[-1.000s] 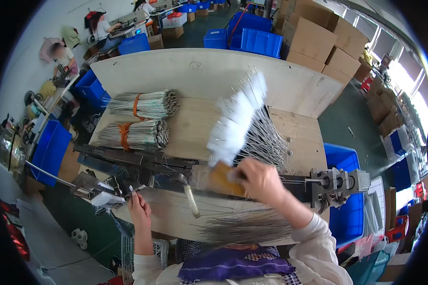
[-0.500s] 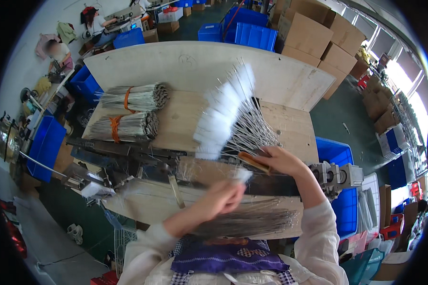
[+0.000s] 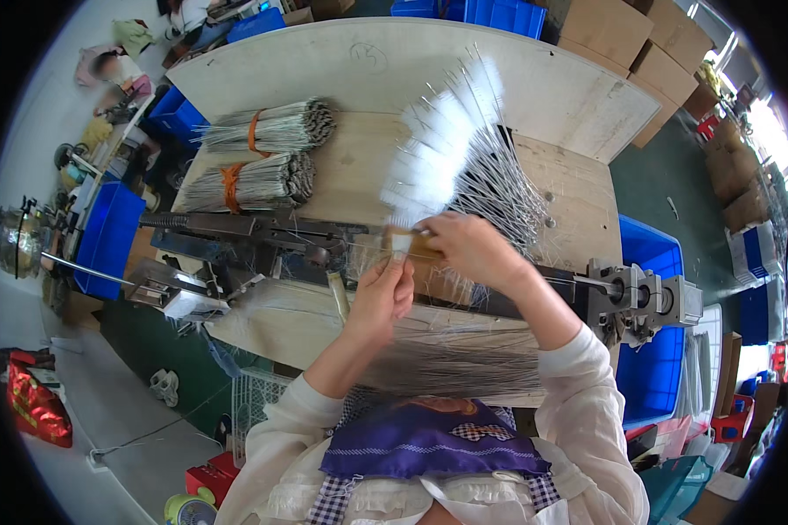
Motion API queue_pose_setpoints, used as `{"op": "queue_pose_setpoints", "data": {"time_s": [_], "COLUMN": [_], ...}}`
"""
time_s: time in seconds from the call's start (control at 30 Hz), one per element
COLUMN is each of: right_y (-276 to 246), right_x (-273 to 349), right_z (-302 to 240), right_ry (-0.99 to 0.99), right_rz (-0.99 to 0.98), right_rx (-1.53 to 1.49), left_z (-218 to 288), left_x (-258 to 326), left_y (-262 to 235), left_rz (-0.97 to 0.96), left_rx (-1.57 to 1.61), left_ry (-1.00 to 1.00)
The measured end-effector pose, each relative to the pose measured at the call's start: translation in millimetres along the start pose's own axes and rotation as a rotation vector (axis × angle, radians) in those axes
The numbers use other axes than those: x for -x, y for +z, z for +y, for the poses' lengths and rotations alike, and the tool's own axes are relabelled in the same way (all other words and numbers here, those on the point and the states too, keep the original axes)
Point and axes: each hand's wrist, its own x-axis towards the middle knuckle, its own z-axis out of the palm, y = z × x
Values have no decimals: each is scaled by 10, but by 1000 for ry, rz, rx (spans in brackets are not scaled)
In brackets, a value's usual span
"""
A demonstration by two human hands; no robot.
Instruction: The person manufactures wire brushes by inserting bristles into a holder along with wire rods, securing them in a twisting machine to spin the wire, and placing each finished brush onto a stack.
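Note:
My left hand (image 3: 383,293) is closed, pinching a small white bristle tuft (image 3: 401,242) over the metal bench fixture. Right beside it, my right hand (image 3: 473,248) is closed on a flat brown wooden-looking piece (image 3: 426,248), which meets the white tuft. Just beyond my hands lies a fanned pile of white-bristled wire brushes (image 3: 446,144), their twisted wire stems spreading to the right. Loose straight wires (image 3: 455,363) lie along the bench's near edge, between my forearms.
Two wire bundles (image 3: 271,127) with orange ties lie at the bench's far left. A long dark metal machine (image 3: 263,229) crosses the bench, ending at a clamp-like metal block (image 3: 639,296). A pale board (image 3: 534,79) stands at the back. Blue crates (image 3: 648,385) flank the bench.
The view has tilted down. My left hand has raised the white tuft to the brown piece, and my right hand has moved left with that piece, so both hands are now together.

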Motion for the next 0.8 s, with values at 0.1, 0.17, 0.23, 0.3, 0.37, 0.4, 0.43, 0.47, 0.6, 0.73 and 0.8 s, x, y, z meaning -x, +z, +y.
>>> {"op": "queue_pose_setpoints", "data": {"time_s": [0.1, 0.17, 0.23, 0.3, 0.37, 0.4, 0.43, 0.47, 0.6, 0.73, 0.8], "right_y": [-85, -100, -287, -486, -562, -591, -580, -577, -634, -670, -603], "right_x": [-92, 15, 103, 104, 12, -14, -48, -61, -52, 86, 60], "right_z": [-305, -241, -173, -228, -165, -133, -88, -87, -137, 37, -114], "right_ry": [74, -123, -93, 485, 513, 524, 535, 536, 325, 3, -53], "right_rz": [-67, 138, 64, -135, -198, -270, -324, -316, -294, -62, -39], "right_rx": [-170, -97, -234, -893, -973, -1058, -1065, -1064, -634, 21, 297], "left_z": [1, -31, -47, -74, -73, -75, -51, -70, 20, 300, 269], "left_x": [63, 81, 93, 117, 121, 122, 43, 30, 13, 76, 73], "left_y": [-99, -106, -95, -178, -74, -29, -38, 6, 76, -44, -41], "left_rz": [12, 12, 21, -34, -7, 33, -180, -187, -272, -282, -264], "left_rx": [10, 20, 41, 2, -38, -78, -100, -103, 440, 808, 774], "left_ry": [17, 6, 16, 19, 15, 19, 22, 21, -11, -17, 9]}}
